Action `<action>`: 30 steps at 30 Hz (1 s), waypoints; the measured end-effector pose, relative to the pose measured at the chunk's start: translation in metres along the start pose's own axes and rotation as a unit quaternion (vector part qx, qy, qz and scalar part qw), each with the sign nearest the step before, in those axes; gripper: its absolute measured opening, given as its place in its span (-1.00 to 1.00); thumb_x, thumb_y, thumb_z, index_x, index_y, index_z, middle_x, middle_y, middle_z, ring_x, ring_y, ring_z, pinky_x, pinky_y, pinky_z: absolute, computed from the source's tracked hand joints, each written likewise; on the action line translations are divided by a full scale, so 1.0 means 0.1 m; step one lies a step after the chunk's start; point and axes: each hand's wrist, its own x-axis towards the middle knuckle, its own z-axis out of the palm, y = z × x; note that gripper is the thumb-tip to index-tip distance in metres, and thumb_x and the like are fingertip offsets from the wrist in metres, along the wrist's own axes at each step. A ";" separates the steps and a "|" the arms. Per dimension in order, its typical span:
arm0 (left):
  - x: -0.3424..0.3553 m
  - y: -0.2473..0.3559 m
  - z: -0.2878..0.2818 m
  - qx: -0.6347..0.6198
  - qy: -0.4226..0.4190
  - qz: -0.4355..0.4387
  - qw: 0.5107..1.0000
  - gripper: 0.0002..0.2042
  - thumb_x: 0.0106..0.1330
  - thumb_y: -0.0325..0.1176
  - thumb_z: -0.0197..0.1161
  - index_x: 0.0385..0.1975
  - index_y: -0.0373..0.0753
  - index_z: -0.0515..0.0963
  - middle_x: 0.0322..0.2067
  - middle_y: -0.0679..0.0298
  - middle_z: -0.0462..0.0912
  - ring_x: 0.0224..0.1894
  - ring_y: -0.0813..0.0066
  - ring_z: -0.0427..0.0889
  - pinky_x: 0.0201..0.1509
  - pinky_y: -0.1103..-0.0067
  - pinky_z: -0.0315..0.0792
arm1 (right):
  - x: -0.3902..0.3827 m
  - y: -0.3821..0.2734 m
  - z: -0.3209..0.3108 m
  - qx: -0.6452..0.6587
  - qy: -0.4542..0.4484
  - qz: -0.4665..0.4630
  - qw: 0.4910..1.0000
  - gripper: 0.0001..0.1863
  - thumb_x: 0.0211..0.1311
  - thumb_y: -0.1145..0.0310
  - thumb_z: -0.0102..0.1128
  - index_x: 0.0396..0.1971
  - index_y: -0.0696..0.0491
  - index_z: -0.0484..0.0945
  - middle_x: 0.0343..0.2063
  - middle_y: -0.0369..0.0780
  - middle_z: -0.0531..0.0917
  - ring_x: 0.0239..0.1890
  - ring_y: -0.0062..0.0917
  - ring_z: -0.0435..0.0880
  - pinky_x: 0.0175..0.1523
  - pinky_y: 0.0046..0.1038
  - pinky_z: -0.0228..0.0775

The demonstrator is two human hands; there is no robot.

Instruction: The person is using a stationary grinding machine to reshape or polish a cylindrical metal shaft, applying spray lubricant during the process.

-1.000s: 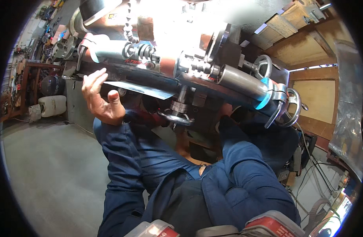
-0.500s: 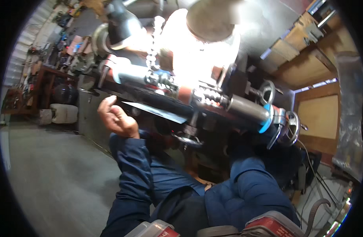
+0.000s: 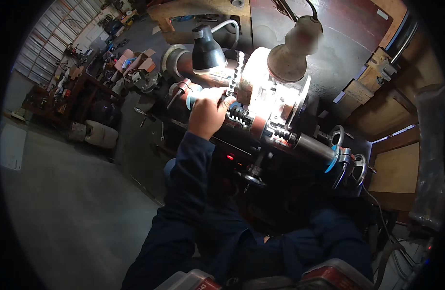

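The left hand (image 3: pixel 207 116) is reaching forward, its back facing up, and is curling at the lower end of one pale, beaded, segmented hose (image 3: pixel 237 71) — whether the grip is pinching it, I cannot tell. Two lamps, one black conical lamp (image 3: pixel 206 52) and one cream bulbous lamp (image 3: pixel 286 62), are flanking the hose.

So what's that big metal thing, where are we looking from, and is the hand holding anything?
There's no robot here, just a person using bare hands. The camera sits on the person's head and looks down; its very wide lens makes straight edges bend. In front is a metalworking machine with a chrome handwheel low at its front and a gray metal cylinder toward its right. A black lamp and a beige lamp hang over it. The left hand is up at the machine, by the lower end of a bumpy jointed hose; I can't tell whether it grips anything. The right hand can't be seen.
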 end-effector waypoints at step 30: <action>0.22 0.30 0.31 -0.024 0.111 0.152 0.982 -0.80 0.38 -0.34 0.11 -0.41 -0.36 0.48 -0.53 -0.05 0.56 -0.44 -0.06 0.59 -0.37 0.24 0.45 | -2.19 -0.10 -2.11 0.208 0.760 -0.031 0.614 -0.63 0.27 0.52 0.04 0.09 0.13 0.49 -0.30 -0.26 0.53 -0.20 -0.50 0.47 -0.07 -0.46 0.35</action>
